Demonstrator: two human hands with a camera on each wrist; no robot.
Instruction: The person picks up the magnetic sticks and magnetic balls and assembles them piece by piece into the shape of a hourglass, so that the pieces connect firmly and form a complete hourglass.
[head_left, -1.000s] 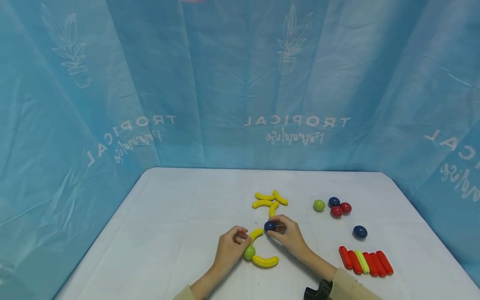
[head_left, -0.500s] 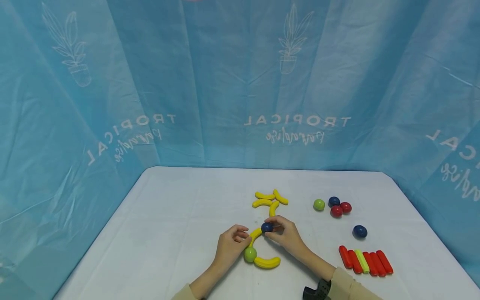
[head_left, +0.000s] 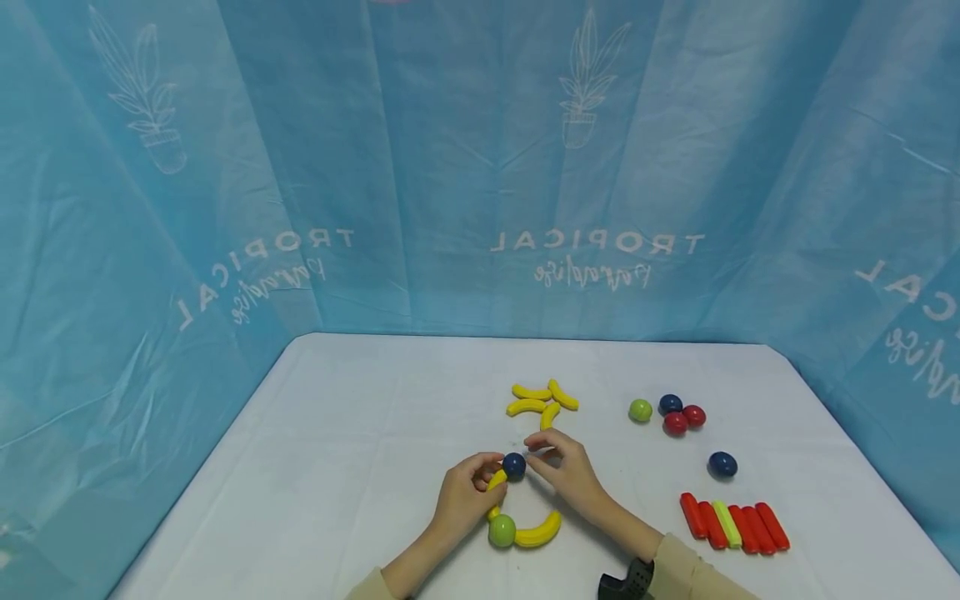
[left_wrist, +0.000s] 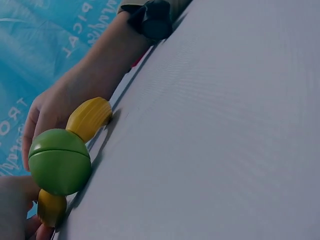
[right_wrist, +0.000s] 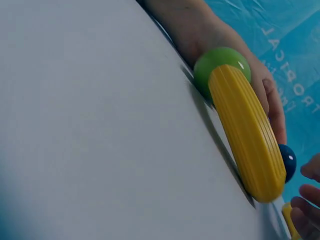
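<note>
My left hand (head_left: pixel 462 493) pinches a yellow toy banana (head_left: pixel 496 481) between thumb and fingers on the white table. At its far end sits a dark blue ball (head_left: pixel 513 466), right by the left fingertips. My right hand (head_left: pixel 572 472) is just right of that ball, fingers loosely bent with nothing between them; the right wrist view shows a gap between its fingers (right_wrist: pixel 306 200) and the ball. A green ball (head_left: pixel 502 532) with a seam touches the near end of the pinched banana. From it a second toy banana (head_left: pixel 538 531) curves off to the right.
Several toy bananas (head_left: pixel 527 406) lie behind the hands. To the right are a green ball (head_left: pixel 641 410), two red balls (head_left: pixel 675 423), a blue ball (head_left: pixel 671 404) and another blue ball (head_left: pixel 723 465). Red sticks (head_left: pixel 756 530) and a lime stick (head_left: pixel 727 524) form a row.
The right hand has brought the blue ball left to the banana's end and let go. The left hand has turned that banana more upright; the green ball and second banana have shifted slightly nearer.
</note>
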